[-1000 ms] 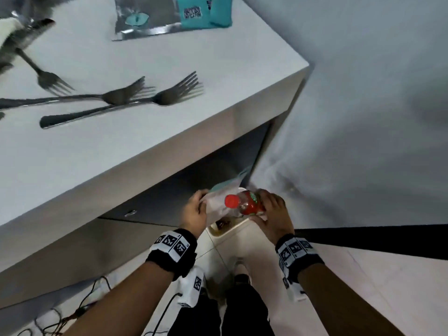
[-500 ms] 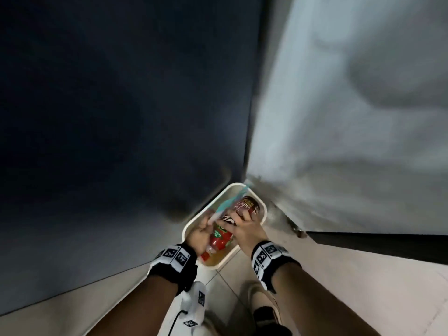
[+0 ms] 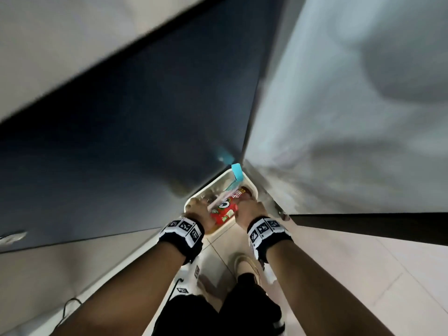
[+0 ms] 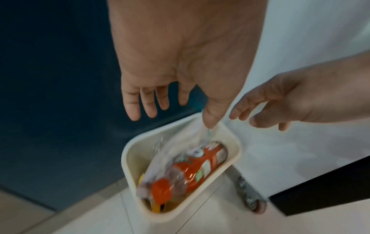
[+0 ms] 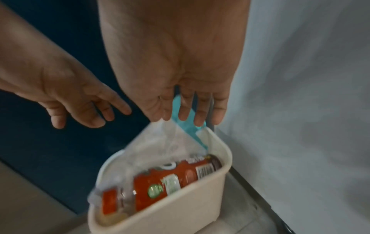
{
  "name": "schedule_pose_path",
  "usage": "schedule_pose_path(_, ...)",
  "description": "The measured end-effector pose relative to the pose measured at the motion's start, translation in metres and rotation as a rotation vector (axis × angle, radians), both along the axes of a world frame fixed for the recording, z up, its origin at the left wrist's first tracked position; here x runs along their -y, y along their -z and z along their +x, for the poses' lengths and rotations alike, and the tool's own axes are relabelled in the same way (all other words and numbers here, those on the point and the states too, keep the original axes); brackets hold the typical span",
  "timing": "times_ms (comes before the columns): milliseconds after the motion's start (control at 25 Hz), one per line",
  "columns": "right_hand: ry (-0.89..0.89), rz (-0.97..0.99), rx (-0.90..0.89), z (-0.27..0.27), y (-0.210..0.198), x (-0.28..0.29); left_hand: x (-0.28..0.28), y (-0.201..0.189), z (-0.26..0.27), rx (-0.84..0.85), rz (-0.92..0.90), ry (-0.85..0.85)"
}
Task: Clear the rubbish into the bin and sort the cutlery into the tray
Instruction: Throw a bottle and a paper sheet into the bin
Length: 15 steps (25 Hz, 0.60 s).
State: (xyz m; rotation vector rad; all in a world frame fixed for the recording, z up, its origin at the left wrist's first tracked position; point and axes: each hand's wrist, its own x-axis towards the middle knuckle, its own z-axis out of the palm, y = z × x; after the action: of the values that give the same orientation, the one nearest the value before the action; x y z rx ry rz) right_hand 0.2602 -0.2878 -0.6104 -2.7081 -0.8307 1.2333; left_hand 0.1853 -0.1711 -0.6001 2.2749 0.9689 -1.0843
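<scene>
A cream bin (image 3: 252, 187) (image 4: 128, 158) (image 5: 170, 213) stands on the floor in the corner. In it lies a bottle (image 3: 223, 210) (image 4: 196, 169) (image 5: 166, 182) with a red label and a red cap. A clear plastic bag (image 4: 160, 158) (image 5: 160, 142) with a teal strip (image 3: 237, 171) (image 5: 188, 131) lies over the bottle and sticks up past the rim. My left hand (image 3: 198, 212) (image 4: 180, 101) hovers just above the bin with its fingers straight. My right hand (image 3: 249, 209) (image 5: 181, 113) hangs beside it, fingers spread and empty. No cutlery or tray is in view.
A dark blue cabinet panel (image 3: 145, 129) rises on the left and a pale wall (image 3: 351, 105) on the right. A caster wheel (image 4: 254, 204) stands right of the bin. A shoe (image 3: 244, 263) and a cable (image 3: 70, 306) are on the tiled floor.
A second ago both hands held the bottle and the bag over the bin. Both things now lie in the bin and the hands are empty. The view has dropped below the table top.
</scene>
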Motion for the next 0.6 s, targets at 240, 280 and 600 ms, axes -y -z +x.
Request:
schedule_pose_path(240, -0.026, 0.174, 0.118, -0.003, -0.166, 0.008, 0.005, -0.163, -0.018, 0.199, -0.135, 0.018)
schedule_pose_path(280, -0.059, 0.198, 0.131, -0.008, -0.196, 0.010, 0.008, -0.197, -0.022, 0.235, -0.143, -0.010)
schedule_pose_path(600, -0.216, 0.522, 0.231, -0.028, -0.409, -0.011, -0.003, -0.442, -0.067, 0.623, -0.132, -0.303)
